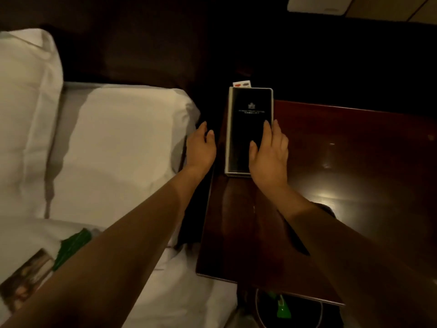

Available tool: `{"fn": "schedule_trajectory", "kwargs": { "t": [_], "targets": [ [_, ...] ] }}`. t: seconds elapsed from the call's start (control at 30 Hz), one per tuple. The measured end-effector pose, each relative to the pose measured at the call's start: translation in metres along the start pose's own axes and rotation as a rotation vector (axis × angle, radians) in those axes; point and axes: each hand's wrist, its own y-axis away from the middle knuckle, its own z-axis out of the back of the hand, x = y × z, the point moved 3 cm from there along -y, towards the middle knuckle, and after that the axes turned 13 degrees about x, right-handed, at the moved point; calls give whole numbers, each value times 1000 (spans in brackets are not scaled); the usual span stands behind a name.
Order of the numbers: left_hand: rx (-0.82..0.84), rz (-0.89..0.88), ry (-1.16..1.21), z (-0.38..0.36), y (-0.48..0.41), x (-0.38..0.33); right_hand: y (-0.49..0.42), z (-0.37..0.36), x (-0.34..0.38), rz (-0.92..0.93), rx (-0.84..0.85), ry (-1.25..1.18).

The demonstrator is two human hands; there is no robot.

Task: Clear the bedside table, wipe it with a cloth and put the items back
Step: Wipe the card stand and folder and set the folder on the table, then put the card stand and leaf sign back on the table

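Two hands reach forward: left hand [201, 147], fingers loosely spread and empty, hovers over the gap just off the table [354, 162] left edge, right hand [269, 157] lies flat, fingers extended, on the black folder [246, 119] at the table's far-left corner.

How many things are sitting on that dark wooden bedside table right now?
2 visible: a black rectangular folder at the back left corner of the glossy dark wooden bedside table, under the right hand, and a small white card behind it. The arms may hide others.
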Motion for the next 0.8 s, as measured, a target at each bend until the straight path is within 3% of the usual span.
{"fn": "schedule_trajectory", "kwargs": {
  "t": [0.17,0.33,0.6,0.8],
  "targets": [
    [-104,-49,-82,48,34,28,11,-28,57,191,139,266],
    [-84,15,-206,92,70,81,37,-71,109,336,349,381],
    [-215,149,-334,183,159,177,81,-132,197,420,557,362],
    [-416,369,-238,237,233,244,125,-185,258,439,777,253]
  ]
}}
